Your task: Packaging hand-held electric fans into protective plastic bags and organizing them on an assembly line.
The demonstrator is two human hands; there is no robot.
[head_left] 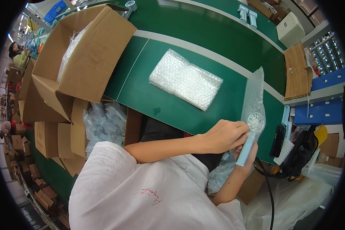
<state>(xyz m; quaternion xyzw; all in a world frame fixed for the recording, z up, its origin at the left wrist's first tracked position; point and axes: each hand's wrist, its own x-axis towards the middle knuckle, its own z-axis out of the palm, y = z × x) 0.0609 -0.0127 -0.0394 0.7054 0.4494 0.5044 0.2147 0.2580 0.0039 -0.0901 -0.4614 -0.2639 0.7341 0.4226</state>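
Note:
In front of me at the right is a light-blue handheld fan [246, 150] with a straight handle and a round head. Its head sits inside a clear bubble-wrap bag [253, 90], while the handle sticks out of the near end. My left hand [227, 135] is closed, its fingertips pinching the bag's edge beside the fan's neck. Behind the handle, my right hand [251, 154] wraps round it from below, its fingers partly hidden. A stack of flat bubble-wrap bags [186, 78] lies on the green tabletop [136, 99], left of the fan.
A large open carton [97, 57] holding bubble wrap stands at the left. Below it, a box holds several bagged pale items [105, 122]; similar bags [220, 174] lie near my lap. At the right are a black bag [301, 149] and a cable [271, 191].

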